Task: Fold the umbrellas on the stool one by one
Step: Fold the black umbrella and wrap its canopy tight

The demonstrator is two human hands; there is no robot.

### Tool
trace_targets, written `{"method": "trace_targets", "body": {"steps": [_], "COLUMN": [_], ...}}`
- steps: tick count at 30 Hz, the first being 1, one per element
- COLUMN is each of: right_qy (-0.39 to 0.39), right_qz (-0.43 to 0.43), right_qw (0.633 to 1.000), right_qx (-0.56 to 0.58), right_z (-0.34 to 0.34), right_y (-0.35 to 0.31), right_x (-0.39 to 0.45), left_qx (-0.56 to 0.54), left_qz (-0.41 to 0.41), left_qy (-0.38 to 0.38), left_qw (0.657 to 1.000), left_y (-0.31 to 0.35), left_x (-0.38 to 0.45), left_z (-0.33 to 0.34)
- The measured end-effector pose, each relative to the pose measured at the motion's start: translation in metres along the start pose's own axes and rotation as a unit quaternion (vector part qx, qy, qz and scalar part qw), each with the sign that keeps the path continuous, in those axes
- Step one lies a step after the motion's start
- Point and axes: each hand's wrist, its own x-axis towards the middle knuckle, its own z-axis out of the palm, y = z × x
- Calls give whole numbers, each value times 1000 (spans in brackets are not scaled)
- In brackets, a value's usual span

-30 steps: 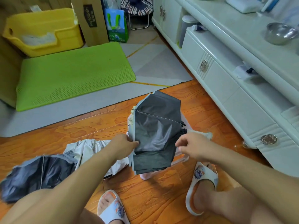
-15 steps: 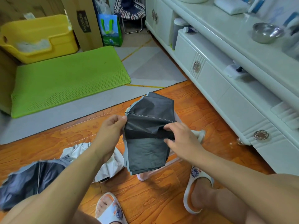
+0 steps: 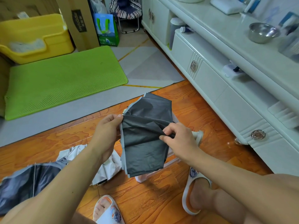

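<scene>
A dark grey umbrella [image 3: 145, 143] with a pale grey outer side hangs collapsed in front of me, above a small pale stool [image 3: 171, 162] that it mostly hides. My left hand [image 3: 106, 135] pinches the canopy's left edge near a rib tip. My right hand [image 3: 178, 139] pinches a fold of the dark fabric on the right side. The umbrella's white handle [image 3: 199, 136] sticks out past my right hand. A second umbrella [image 3: 32, 180], grey and white, lies spread on the floor at the lower left, partly under my left arm.
A white cabinet [image 3: 226, 88] with round knobs runs along the right. On its top stands a steel bowl [image 3: 263, 32]. A green mat [image 3: 64, 81], a yellow tub [image 3: 32, 38] and a cardboard box [image 3: 77, 21] lie beyond. My slippered feet [image 3: 194, 189] rest on the wooden floor.
Both hands have lifted and moved up the canopy. My right hand has shifted left onto a fold of the fabric, and the cloth has gathered between the hands.
</scene>
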Motion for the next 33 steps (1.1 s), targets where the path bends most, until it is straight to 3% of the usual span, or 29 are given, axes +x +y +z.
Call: {"method": "trace_targets", "body": {"steps": [5,9,17,24,28,33], "right_qy": [-14,-67,11,-40,-50,3], "right_qz": [4,11,26,62,53,-16], "right_qw": [1000,995,992,986,992,999], "right_qx": [-7,73,122,148,103,36], "right_z": [-2,-6,-13,-15,-19,-31], "right_y": [-1,-9,-17,-15,-14,-20], "right_x": [-2,-2,0,-1,0,-3], "left_qx": [-9,-5,17,10,-3,62], "left_qz": [-11,-4,4,21,60,160], "left_qy": [-4,-20,-9,-9,-27,-89], "left_qw": [1000,1000,1000,1000,998,981], "left_y": [1,1,1,2,1,7], "left_x": [-2,-3,-4,-4,-7,-11], "left_z": [3,3,3,2,3,-3]}}
